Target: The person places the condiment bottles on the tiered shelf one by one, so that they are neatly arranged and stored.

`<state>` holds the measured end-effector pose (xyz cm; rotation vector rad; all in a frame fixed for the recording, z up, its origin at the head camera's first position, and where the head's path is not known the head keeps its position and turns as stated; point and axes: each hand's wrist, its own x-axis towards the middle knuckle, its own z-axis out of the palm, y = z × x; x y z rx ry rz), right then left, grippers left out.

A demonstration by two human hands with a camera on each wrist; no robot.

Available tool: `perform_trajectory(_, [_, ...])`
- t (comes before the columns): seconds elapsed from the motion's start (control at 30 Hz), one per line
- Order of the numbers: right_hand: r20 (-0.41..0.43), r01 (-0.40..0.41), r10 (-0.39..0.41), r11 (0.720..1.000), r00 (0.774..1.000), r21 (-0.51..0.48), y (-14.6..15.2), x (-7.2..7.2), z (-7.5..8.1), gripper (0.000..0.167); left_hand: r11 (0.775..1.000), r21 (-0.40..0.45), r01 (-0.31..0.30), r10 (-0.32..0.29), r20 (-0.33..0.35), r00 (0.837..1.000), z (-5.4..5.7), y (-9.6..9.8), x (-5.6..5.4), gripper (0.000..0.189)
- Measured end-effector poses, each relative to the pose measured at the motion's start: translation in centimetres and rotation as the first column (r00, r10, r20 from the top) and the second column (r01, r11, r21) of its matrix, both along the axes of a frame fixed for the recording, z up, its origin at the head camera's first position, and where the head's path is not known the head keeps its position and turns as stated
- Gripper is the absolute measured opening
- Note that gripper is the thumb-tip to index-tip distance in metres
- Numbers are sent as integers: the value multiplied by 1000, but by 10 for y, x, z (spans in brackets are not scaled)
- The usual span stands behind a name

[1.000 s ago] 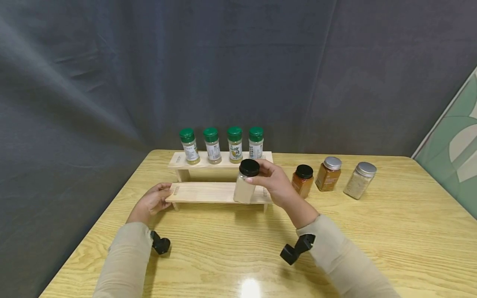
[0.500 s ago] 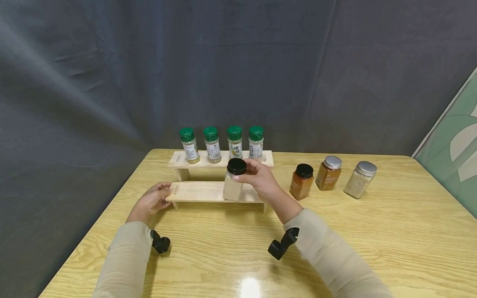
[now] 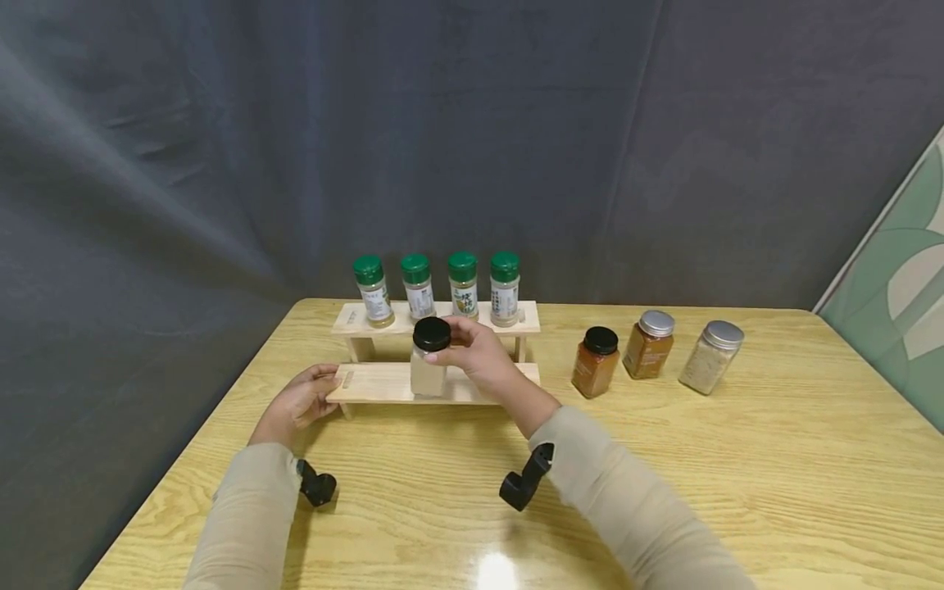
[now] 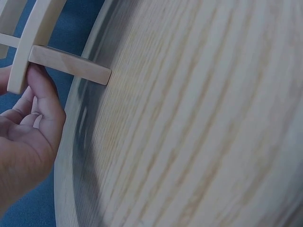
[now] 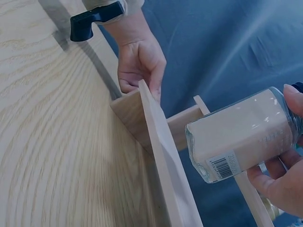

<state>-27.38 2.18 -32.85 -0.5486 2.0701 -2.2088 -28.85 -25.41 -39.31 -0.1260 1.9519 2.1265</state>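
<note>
In the head view my right hand (image 3: 475,356) grips a square glass spice jar (image 3: 428,373) with a black lid, full of pale powder. The right wrist view shows this jar (image 5: 241,135) with a barcode label, its base apart from the lower shelf board (image 5: 165,161). My left hand (image 3: 301,399) pinches the left end of the two-tier wooden rack (image 3: 376,381); in the left wrist view its thumb and fingers (image 4: 45,99) hold the board's end beside a leg. Several green-capped spice bottles (image 3: 505,291) stand in a row on the upper tier.
Right of the rack, on the wood-grain table (image 3: 664,475), stand an orange jar with a black lid (image 3: 596,365), an orange-brown jar with a silver lid (image 3: 649,348) and a pale jar with a silver lid (image 3: 710,360). A dark curtain (image 3: 472,147) hangs behind.
My right hand has carried the black-lidded pale jar leftward along the front of the lower tier. The left hand keeps its hold on the rack's left end.
</note>
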Motion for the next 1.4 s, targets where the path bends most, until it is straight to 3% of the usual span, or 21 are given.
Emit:
perform_trajectory(0.43, [-35, -39, 38, 999, 999, -13, -30, -6, -9, 46, 1000, 16, 4, -4, 4, 1000, -3, -1, 0, 27])
perform_trajectory(0.67, [-16, -39, 39, 999, 999, 17, -43, -10, -9, 47, 1000, -22, -6, 6, 8, 1000, -3, -2, 0, 33])
perform_trajectory(1.13, [-6, -66, 66, 996, 998, 59, -61, -17, -11, 47, 1000, -11, 14, -14, -3, 1000, -1, -1, -1, 29])
perform_trajectory(1.4, [-47, -67, 69, 997, 996, 48, -69, -16, -13, 46, 1000, 12, 20, -20, 1, 1000, 1, -1, 0, 26])
